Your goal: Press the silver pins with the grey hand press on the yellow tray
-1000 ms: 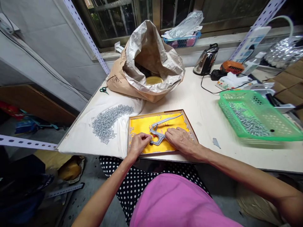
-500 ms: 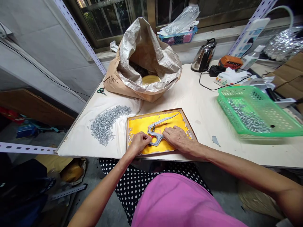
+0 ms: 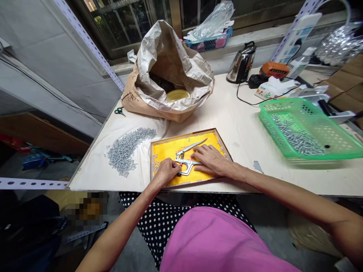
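Note:
Metal hand pliers with a dark spring [image 3: 187, 165] lie in a shallow tray lined in yellow [image 3: 166, 145]. One handle angles up to the right. My left hand [image 3: 168, 170] is pinched closed at the jaw end, beside a small red part; whatever its fingertips hold is hidden. Over the right side of the pliers, my right hand [image 3: 211, 160] has its fingers spread, the thumb near the lower arm and the fingertips below the raised handle. Small metal pieces [image 3: 155, 166] lie along the tray's left side, with more along its right edge.
A pile of small metal pieces [image 3: 124, 151] lies on white cloth at left, near green-handled scissors [image 3: 120, 111]. Behind stands an open sack [image 3: 167, 109] with a yellow bowl [image 3: 178, 95]. At right are a green basket [image 3: 334, 141] of metal pieces and a kettle [image 3: 241, 64].
The fingers of my right hand have spread from a curled position and lifted a little over the pliers. My left hand stays pinched at the jaw. The view has shifted slightly.

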The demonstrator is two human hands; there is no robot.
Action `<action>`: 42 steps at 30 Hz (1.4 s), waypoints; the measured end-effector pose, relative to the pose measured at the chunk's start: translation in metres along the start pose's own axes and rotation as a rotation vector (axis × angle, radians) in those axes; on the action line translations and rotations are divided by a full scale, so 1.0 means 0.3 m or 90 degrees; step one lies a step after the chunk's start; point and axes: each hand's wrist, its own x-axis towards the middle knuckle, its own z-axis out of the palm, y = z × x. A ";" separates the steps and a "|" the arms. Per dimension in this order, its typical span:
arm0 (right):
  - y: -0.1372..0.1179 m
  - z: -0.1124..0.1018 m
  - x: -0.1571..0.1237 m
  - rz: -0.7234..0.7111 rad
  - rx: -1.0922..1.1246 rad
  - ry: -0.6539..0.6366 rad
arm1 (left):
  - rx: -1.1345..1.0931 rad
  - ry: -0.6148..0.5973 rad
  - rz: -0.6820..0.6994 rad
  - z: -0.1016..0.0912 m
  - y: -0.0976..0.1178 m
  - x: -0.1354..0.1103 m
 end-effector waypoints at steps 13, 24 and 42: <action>-0.037 0.037 -0.030 -0.076 -0.048 0.093 | -0.103 -0.014 -0.017 0.002 -0.029 -0.022; -0.043 0.024 -0.035 -0.079 -0.044 0.086 | 0.001 0.021 0.028 -0.002 0.010 -0.044; 0.109 -0.016 0.056 -0.020 0.006 -0.060 | -0.043 -0.044 -0.135 0.006 0.048 -0.066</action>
